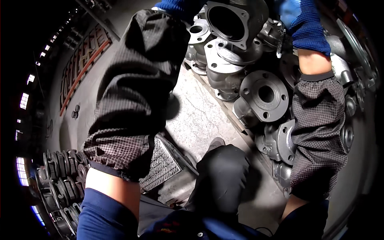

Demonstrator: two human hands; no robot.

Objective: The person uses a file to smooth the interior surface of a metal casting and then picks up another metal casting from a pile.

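Both my arms reach forward in black checked sleeve covers. My left hand (pixel 180 5), in a blue knit glove, is cut off by the top edge; its fingers are hidden. It is nearest a large grey metal casting (pixel 245 23) with a square flange and wide round bore. My right hand (pixel 291 14), also blue-gloved, is at the top right beside that casting, its fingers smeared and partly out of view. A thin pale stick-like thing (pixel 279 49) points down just left of the right glove; whether the hand holds it cannot be told. Below stands a flanged valve body (pixel 269 96).
More grey castings (pixel 224 66) crowd a wooden pallet (pixel 240 125). Dark flanged parts (pixel 64 176) are stacked at lower left, near a ribbed metal grate (pixel 162 166). My knee (pixel 224 176) is at bottom centre. An orange-edged rack (pixel 84 72) lies on the far left floor.
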